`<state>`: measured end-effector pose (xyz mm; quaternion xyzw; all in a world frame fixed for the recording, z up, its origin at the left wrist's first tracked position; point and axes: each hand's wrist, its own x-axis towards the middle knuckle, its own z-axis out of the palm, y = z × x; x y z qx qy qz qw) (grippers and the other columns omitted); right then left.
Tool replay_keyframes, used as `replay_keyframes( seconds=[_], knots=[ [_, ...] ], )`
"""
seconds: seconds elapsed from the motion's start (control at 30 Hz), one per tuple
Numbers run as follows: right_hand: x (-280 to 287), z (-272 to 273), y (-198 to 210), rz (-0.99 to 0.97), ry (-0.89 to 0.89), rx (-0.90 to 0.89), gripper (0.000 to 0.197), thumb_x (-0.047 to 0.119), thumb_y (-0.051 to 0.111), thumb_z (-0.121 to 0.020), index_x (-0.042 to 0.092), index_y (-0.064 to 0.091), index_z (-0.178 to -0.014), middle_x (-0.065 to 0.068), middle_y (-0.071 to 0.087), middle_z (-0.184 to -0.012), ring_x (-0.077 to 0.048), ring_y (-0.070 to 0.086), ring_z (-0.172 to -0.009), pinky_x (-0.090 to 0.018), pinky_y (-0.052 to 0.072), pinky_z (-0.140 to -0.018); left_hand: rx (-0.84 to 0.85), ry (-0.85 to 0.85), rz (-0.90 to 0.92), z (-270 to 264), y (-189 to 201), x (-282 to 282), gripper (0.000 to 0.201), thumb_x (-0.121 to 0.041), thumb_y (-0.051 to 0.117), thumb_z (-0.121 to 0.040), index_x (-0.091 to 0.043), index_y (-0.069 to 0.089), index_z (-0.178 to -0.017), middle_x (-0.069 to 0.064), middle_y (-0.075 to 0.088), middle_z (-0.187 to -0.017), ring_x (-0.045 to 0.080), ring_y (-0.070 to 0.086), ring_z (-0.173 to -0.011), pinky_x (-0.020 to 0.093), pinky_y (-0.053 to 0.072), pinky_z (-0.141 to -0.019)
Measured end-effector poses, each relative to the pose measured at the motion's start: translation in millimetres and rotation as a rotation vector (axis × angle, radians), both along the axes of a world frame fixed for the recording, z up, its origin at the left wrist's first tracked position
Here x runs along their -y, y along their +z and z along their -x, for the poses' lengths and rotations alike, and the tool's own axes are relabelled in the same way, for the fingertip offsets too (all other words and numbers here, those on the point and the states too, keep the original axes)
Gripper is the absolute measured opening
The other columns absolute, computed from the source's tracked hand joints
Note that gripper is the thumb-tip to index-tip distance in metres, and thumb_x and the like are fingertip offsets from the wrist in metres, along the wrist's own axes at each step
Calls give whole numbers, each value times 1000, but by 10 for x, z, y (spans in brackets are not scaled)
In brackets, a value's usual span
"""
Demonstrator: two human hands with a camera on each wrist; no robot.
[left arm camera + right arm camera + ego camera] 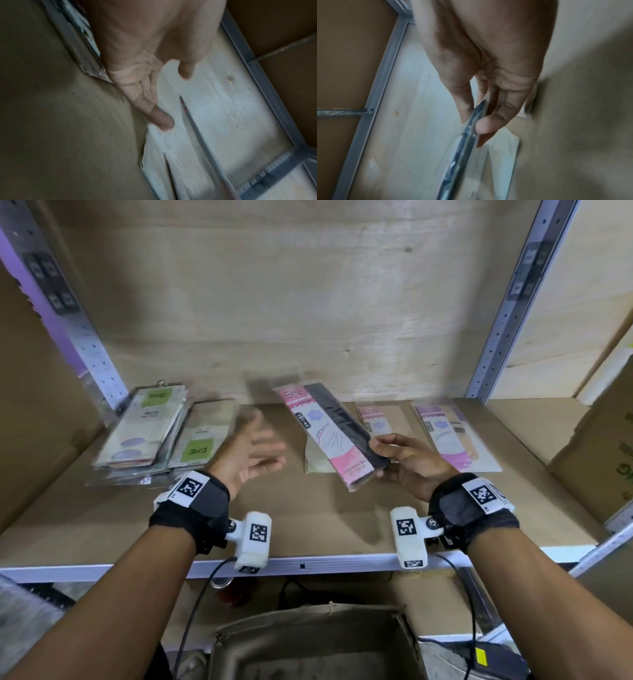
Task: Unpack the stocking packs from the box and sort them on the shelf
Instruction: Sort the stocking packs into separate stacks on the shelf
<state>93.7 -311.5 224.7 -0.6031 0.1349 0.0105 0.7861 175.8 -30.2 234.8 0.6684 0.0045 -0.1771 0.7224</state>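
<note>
My right hand (pixel 397 455) pinches a pink pack of black stockings (pixel 329 433) by its near right edge and holds it tilted above the shelf (pixel 308 522); the right wrist view shows the pack (pixel 464 148) edge-on between thumb and fingers. My left hand (pixel 251 451) hovers open, fingers spread, holding nothing, between the green-label packs (pixel 150 429) at the left and the held pack. In the left wrist view the left hand (pixel 154 102) is blurred. A pink pack (pixel 375 419) and a purple pack (pixel 448 436) lie flat on the shelf to the right.
A pale pack (pixel 317 463) lies under the held one. An open cardboard box (pixel 315 642) stands below the shelf's front rail (pixel 325 564). Metal uprights (pixel 507 302) frame the bay, and a large carton (pixel 596 453) sits at the right end.
</note>
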Motion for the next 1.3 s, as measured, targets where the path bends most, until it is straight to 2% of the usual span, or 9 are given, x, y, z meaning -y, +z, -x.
replay_keyframes(
  seconds=[0.17, 0.3, 0.43, 0.6, 0.7, 0.8, 0.93, 1.07, 1.3],
  knots=[
    [-253, -41, -68, -45, -15, -43, 18, 4, 71, -87, 5, 58, -101, -16, 72, -90, -26, 71, -75, -30, 58, -55, -39, -380, -173, 268, 0, 126, 51, -41, 73, -87, -9, 62, -124, 14, 76, -107, 29, 75, -95, 32, 62, -78],
    [-499, -110, -79, 21, -36, -86, 28, 1, 71, -86, 3, 53, -108, -21, 67, -101, -28, 71, -76, -33, 60, -55, 33, -318, -218, 315, 37, 127, 41, -5, 72, -89, 5, 59, -127, 21, 71, -102, 21, 70, -75, 25, 62, -69],
    [-711, -288, -7, 157, -11, -123, 15, -3, 68, -87, 1, 59, -98, -18, 62, -104, -26, 67, -80, -35, 62, -61, 117, -203, -392, 206, 114, 29, 41, 5, 69, -88, 8, 58, -127, 25, 69, -107, 18, 65, -70, 20, 59, -65],
    [-986, -646, 88, 467, -5, -159, 11, 3, 78, -80, 1, 70, -87, -16, 65, -91, -24, 62, -71, -29, 57, -61, 225, -12, -601, 28, 184, -132, 25, 3, 72, -83, -1, 69, -108, 19, 73, -99, 29, 71, -81, 41, 60, -88],
    [-1152, -830, 117, 581, 19, -185, 17, 6, 81, -78, -3, 68, -85, -13, 65, -79, -22, 65, -63, -33, 62, -69, 234, 54, -787, -51, 216, -197, 11, -3, 71, -83, -7, 69, -92, 11, 71, -95, 31, 73, -99, 42, 58, -92],
    [-1292, -941, 113, 740, 60, -235, 24, 14, 82, -76, 0, 67, -88, -13, 70, -82, -24, 72, -71, -41, 62, -78, 222, 59, -912, -87, 193, -202, 28, -13, 72, -84, 1, 70, -108, 14, 72, -112, 30, 71, -101, 38, 59, -91],
    [-1412, -957, 120, 1050, 96, -248, 40, 31, 85, -71, 2, 72, -95, -13, 76, -89, -23, 73, -79, -35, 62, -76, 224, 36, -1011, -93, 173, -187, 44, -27, 74, -86, 0, 63, -120, 15, 67, -120, 31, 66, -109, 34, 55, -88],
    [-1493, -952, 148, 1122, 122, -250, 40, 29, 84, -72, 2, 72, -99, -13, 74, -95, -21, 70, -80, -28, 60, -66, 231, 28, -1072, -101, 178, -185, 46, -28, 75, -86, -2, 61, -121, 14, 66, -122, 30, 65, -109, 32, 53, -85],
    [-1504, -936, 153, 1110, 157, -232, 38, 26, 82, -76, 1, 72, -103, -15, 73, -100, -26, 73, -91, -38, 61, -82, 234, 15, -1095, -100, 175, -167, 43, -31, 73, -87, -4, 62, -119, 14, 66, -120, 30, 65, -107, 32, 53, -80]
  ],
)
